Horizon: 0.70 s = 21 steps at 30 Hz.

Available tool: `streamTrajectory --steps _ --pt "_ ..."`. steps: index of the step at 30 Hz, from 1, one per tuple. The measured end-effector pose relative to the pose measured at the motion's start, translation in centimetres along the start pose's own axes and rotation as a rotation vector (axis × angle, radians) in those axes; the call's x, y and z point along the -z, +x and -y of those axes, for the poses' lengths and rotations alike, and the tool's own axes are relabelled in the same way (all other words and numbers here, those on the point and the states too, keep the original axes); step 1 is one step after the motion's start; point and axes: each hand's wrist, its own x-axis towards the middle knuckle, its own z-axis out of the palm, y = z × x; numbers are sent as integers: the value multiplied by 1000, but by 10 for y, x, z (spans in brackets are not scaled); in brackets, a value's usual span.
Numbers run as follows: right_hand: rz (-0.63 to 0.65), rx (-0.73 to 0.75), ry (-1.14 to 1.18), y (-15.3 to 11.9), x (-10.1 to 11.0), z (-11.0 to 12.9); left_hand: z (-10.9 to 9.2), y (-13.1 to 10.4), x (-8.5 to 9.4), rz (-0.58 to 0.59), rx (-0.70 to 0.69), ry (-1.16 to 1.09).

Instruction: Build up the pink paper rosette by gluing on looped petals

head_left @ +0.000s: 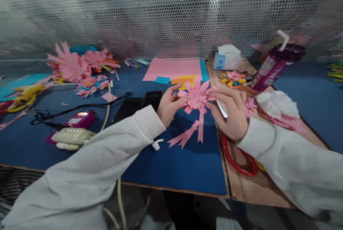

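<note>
A pink paper flower [196,98] with a round centre and layered petals is held up over the blue table, with forked pink paper tails [184,136] hanging below it. My left hand [169,105] pinches its petals on the left side. On the right side, my right hand [230,110] grips a petal between thumb and fingers. A silvery strip [222,108] shows beneath the right palm; whether the hand holds it is unclear. Red-handled scissors [241,165] lie partly under the right wrist.
Two phones [153,98], a white earbud [157,144], a power strip [72,136] and cables are near the left arm. Paper flowers [72,63] stand at back left, pink sheets [174,68] behind. To the right are a purple cup [273,69], tissue box [227,60] and crumpled tissue [278,104].
</note>
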Motion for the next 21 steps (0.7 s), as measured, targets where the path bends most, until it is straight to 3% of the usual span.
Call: streamTrajectory --steps 4,9,14,21 --pt "39 -378 257 -1 -8 -8 0 -2 1 85 -134 92" --pt "164 -621 562 1 -11 -6 0 -5 0 181 -228 225" --pt "136 -658 627 5 -9 -3 1 -4 1 195 -243 231" --pt "73 -648 676 3 -12 -8 3 -5 0 200 -85 223"
